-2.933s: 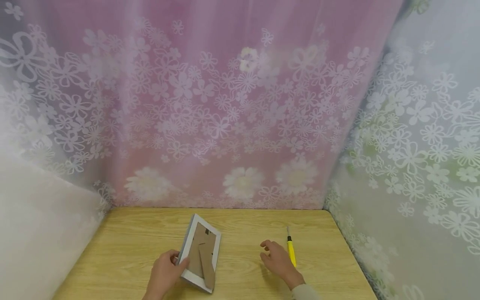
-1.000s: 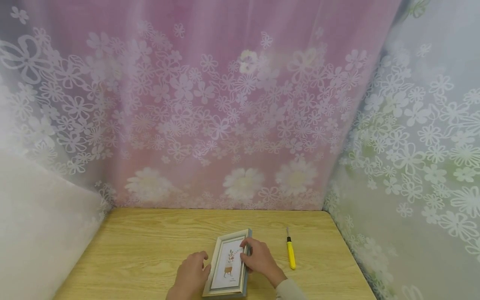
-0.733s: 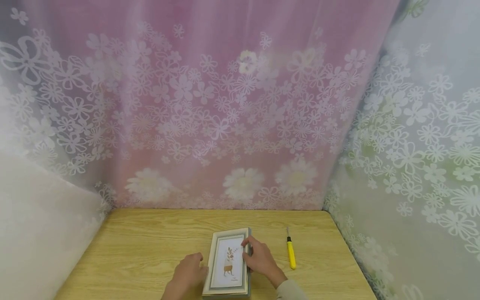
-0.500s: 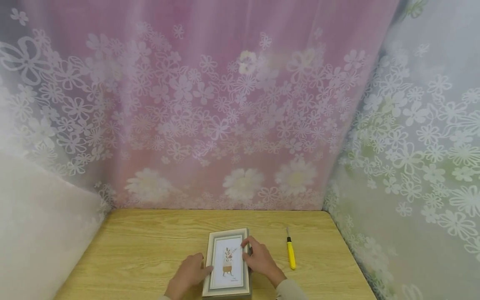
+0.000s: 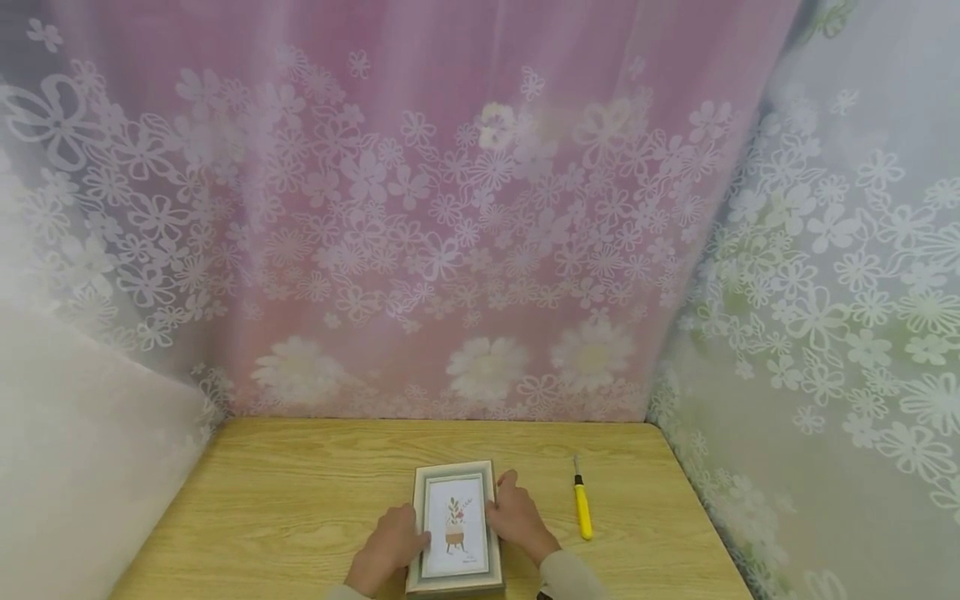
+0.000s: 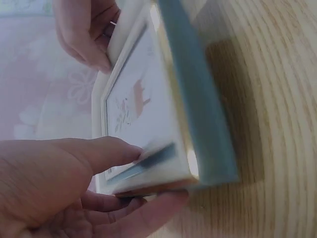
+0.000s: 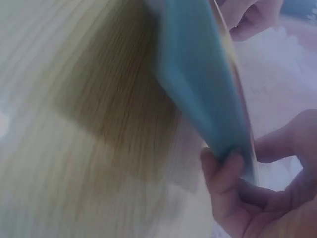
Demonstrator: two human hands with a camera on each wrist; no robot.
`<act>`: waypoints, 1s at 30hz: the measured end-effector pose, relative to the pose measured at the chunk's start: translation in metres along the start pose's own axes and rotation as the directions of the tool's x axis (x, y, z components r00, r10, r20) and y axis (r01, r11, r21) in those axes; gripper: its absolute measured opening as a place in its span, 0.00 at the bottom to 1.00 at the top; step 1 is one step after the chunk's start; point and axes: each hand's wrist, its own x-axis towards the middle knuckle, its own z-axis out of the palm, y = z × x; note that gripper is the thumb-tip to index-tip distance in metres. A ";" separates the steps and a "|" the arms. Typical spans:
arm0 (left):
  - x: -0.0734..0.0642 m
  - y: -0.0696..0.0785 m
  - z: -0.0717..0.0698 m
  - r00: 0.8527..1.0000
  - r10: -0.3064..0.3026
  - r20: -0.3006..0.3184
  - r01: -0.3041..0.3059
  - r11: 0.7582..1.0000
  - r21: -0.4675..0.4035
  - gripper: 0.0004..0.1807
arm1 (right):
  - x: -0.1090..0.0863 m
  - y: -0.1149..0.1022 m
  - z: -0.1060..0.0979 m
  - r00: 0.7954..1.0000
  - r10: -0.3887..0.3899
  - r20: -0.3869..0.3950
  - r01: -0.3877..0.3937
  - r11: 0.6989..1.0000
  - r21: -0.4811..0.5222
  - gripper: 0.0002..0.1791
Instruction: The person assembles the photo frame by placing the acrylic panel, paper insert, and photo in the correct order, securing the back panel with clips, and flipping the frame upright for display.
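Observation:
A picture frame (image 5: 455, 525) with a pale border and bluish sides faces up between both hands, its print showing a potted plant. My left hand (image 5: 392, 542) grips its left side, thumb over the front border and fingers along the outer edge, as the left wrist view shows. On the opposite side my right hand (image 5: 519, 515) pinches the frame, with fingertips (image 7: 225, 171) against the bluish side wall in the right wrist view. A shadow lies on the wood beneath the frame in that view.
A yellow-handled screwdriver (image 5: 582, 508) lies on the wooden table (image 5: 300, 483), to the right of the right hand. Flower-patterned curtains (image 5: 450, 250) stand behind the table and along both sides.
The frame has turned from its back, with the stand, to its printed front, and straightened. The right hand has come from beside the screwdriver to its right side; the left hand has regripped the left side.

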 end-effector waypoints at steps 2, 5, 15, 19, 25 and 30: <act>0.002 0.000 0.002 1.000 -0.022 0.006 0.022 1.000 -0.004 0.19 | 0.002 0.000 0.001 1.000 0.017 0.006 -0.017 0.998 -0.063 0.13; 0.004 -0.001 0.006 0.999 -0.039 0.016 0.039 0.999 -0.003 0.21 | 0.006 -0.001 0.002 0.999 0.040 0.036 -0.036 0.993 -0.112 0.12; 0.007 -0.005 0.014 0.999 0.034 -0.033 -0.032 0.998 0.054 0.15 | 0.016 -0.004 0.006 0.992 0.083 0.094 -0.063 0.980 -0.191 0.23; 0.008 -0.003 0.016 0.996 0.053 -0.078 -0.048 0.997 0.067 0.14 | 0.021 -0.002 0.007 0.992 0.085 0.088 -0.066 0.978 -0.198 0.22; 0.010 -0.001 0.017 0.994 0.052 -0.097 -0.042 0.994 0.101 0.14 | 0.024 0.003 0.010 0.993 0.092 0.069 -0.076 0.977 -0.200 0.21; 0.012 0.001 0.017 0.993 0.054 -0.109 -0.039 0.990 0.138 0.15 | 0.025 0.003 0.011 0.992 0.110 0.066 -0.094 0.974 -0.209 0.20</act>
